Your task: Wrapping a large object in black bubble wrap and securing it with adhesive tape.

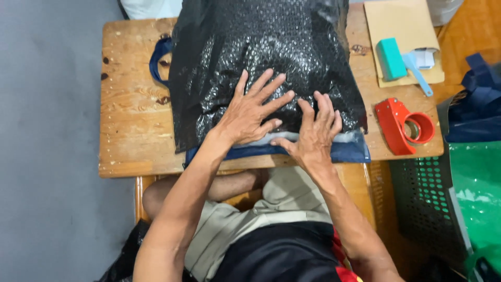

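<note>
A large black bubble-wrap mailer bag (pixel 261 47) lies on a small wooden table (pixel 130 120), bulging with something inside. A dark blue fabric item (pixel 344 152) sticks out at the bag's near edge, and a blue handle loop (pixel 156 57) shows at its left side. My left hand (pixel 250 109) presses flat on the bag with fingers spread. My right hand (pixel 313 130) lies flat beside it near the bag's near edge, thumb toward the opening. Neither hand grips anything.
A red tape dispenser (pixel 402 125) sits at the table's right edge. Behind it a brown envelope (pixel 402 26) carries a teal block (pixel 391 58) and a light blue tool (pixel 417 73). A dark perforated crate (pixel 422 198) and green plastic (pixel 477 198) stand at right.
</note>
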